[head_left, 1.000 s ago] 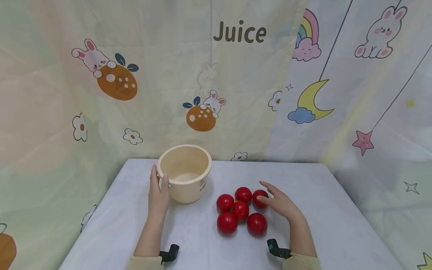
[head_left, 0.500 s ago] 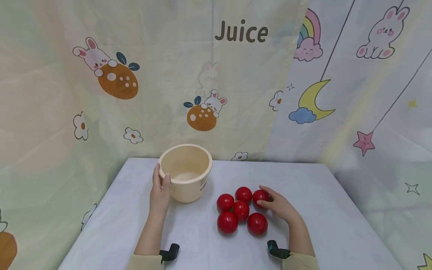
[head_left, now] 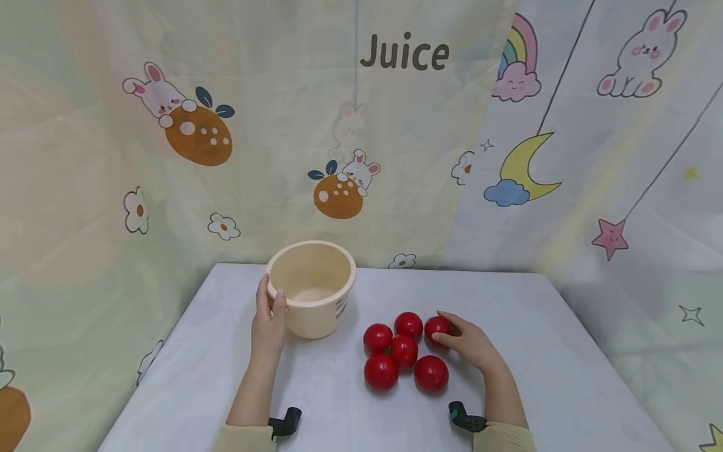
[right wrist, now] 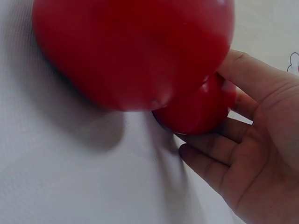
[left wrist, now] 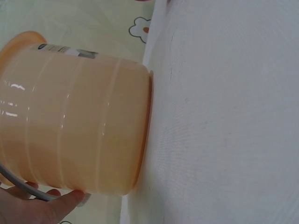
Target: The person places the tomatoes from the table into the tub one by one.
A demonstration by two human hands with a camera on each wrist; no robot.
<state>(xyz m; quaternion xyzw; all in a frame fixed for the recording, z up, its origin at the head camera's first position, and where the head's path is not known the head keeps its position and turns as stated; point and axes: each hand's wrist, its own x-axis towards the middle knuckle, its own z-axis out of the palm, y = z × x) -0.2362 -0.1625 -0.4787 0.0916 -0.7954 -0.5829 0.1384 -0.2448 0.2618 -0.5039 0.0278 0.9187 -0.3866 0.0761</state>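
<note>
A cream plastic bucket stands upright towards the back of the table. My left hand holds its left side below the rim, thumb at the front; the left wrist view shows my fingers by the grey bail handle. Right of the bucket, several shiny, round, tomato-like red fruits lie clustered. My right hand grips the rearmost right red fruit between thumb and fingers. In the right wrist view that fruit is partly hidden behind a nearer one.
A white cloth covers the table. A printed curtain hangs close behind its back edge and along both sides. Another red fruit lies just in front of the right hand, and the others sit to its left.
My right hand has come down and its thumb and fingers have closed round the rear right red fruit. My left hand stays at the bucket, which has barely moved.
</note>
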